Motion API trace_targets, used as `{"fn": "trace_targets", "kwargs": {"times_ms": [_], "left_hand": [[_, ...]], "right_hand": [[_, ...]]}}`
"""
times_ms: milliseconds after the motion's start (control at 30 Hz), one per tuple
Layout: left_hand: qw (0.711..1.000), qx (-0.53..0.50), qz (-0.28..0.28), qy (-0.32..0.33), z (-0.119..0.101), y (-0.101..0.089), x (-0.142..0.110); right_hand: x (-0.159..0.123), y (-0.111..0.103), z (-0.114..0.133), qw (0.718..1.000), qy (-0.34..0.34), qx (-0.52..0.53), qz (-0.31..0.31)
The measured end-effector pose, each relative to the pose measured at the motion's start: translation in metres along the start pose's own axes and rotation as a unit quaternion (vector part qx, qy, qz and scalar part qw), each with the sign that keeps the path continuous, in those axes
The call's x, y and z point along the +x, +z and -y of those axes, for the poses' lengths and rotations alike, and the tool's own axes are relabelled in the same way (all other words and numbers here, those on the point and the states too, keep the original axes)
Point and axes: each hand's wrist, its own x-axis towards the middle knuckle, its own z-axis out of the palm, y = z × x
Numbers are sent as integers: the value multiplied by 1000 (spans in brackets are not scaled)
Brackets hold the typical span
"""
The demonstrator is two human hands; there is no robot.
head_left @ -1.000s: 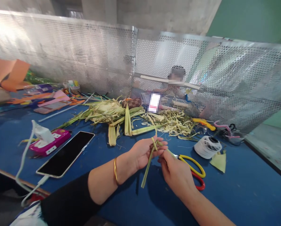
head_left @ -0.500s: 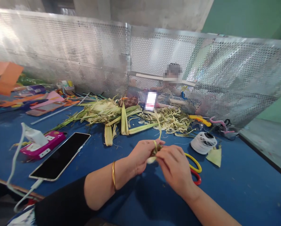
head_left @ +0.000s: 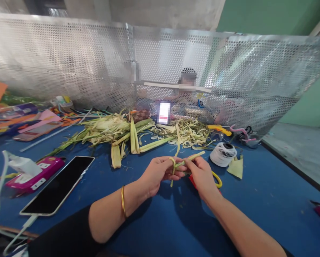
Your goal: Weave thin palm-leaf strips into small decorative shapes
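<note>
Both my hands work a thin green-yellow palm leaf strip (head_left: 181,162) above the blue table (head_left: 154,217). My left hand (head_left: 160,173), with a gold bangle on the wrist, pinches the strip where it loops round a finger. My right hand (head_left: 203,175) pinches the other part, whose pale end sticks out to the upper right. Under my right hand lie scissors with yellow and red handles (head_left: 216,180), partly hidden.
A heap of palm leaves (head_left: 122,130) and shreds (head_left: 192,134) lies behind my hands. A white thread spool (head_left: 223,154) stands to the right, a black phone (head_left: 58,185) and pink box (head_left: 34,173) to the left. A perforated metal screen (head_left: 95,64) backs the table, people behind it.
The long hanging end of the strip has been drawn up and looped; my hands closed together, then spread slightly, the strip now stretched between them. The view shifted right.
</note>
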Motion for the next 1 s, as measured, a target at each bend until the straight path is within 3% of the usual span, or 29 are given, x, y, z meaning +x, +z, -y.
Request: {"fn": "trace_targets", "kwargs": {"times_ms": [300, 600, 833, 1000], "left_hand": [[999, -17, 40, 11, -2, -1, 0], [993, -87, 77, -2, -4, 0, -1], [999, -2, 9, 50, 3, 3, -1], [998, -4, -12, 59, 5, 3, 1]], "right_hand": [[-2, -2, 7, 984, -76, -159, 1], [-1, -3, 8, 977, -89, -193, -23], [-3, -1, 7, 978, -80, -193, -11], [-2, 0, 9, 988, -17, -152, 18]]}}
